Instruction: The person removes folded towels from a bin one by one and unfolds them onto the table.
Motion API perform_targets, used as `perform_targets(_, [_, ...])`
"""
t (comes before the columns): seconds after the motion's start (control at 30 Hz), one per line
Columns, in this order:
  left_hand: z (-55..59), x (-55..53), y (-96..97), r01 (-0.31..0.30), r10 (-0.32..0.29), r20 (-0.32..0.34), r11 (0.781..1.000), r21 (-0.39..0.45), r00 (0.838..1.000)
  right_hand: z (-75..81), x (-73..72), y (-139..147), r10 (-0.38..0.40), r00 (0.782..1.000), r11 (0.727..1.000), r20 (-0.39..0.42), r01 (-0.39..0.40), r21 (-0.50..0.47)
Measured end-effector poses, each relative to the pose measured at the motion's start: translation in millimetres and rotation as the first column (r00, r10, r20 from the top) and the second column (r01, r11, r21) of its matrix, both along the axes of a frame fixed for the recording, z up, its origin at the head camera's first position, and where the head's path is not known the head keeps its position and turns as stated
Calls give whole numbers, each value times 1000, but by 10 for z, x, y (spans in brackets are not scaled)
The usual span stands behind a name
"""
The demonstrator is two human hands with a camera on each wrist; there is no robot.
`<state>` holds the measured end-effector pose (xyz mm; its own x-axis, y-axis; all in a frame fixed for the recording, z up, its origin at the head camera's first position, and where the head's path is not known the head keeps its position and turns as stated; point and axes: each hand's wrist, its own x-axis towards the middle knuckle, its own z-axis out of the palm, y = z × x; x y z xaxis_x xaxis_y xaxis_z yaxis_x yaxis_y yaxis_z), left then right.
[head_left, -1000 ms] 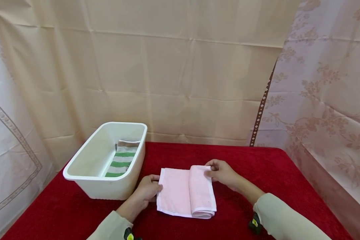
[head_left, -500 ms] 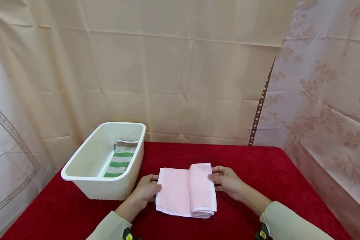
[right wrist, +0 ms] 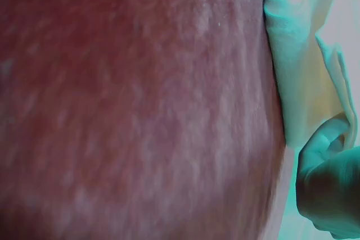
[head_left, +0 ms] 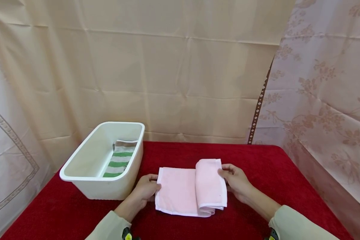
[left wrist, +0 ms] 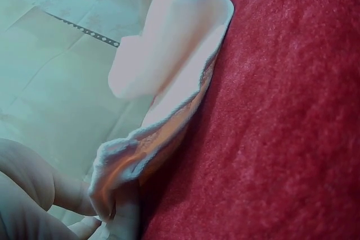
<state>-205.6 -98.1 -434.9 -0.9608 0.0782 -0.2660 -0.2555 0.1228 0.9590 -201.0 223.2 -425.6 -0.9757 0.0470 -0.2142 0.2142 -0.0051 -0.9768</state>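
A pink towel [head_left: 178,190] with white edging lies on the red-covered table, its right part folded over in layers. My left hand [head_left: 145,189] pinches its left edge between thumb and fingers; the left wrist view shows the bunched towel edge [left wrist: 118,167] between the fingertips. On the other side, my right hand [head_left: 237,181] pinches the right edge of the folded part, which is lifted and tilted off the layers below. In the right wrist view the thumb and fingers of that hand [right wrist: 332,167] are curled at the towel's edge [right wrist: 304,77].
A white plastic tub [head_left: 108,186] stands at the left of the red tabletop [head_left: 243,216]. Inside it lies a green and grey striped cloth [head_left: 120,160]. A beige curtain [head_left: 168,83] hangs behind the table, with a floral curtain [head_left: 324,93] at the right.
My right hand let its grip slide down the towel's edge, then drew the folded part to the right and up, opening its layers. My left hand has stayed at the left edge.
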Motion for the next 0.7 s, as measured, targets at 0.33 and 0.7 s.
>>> perform_targets(0.33, [-28, -22, 5, 1, -1, 9, 1000, -5, 1000, 104, 26, 434, -56, 998, 983, -35, 62, 174])
perform_targets(0.7, [-8, -24, -5, -1, 2, 25, 1000, -22, 1000, 39, 126, 796, -92, 992, 928, -90, 118, 353])
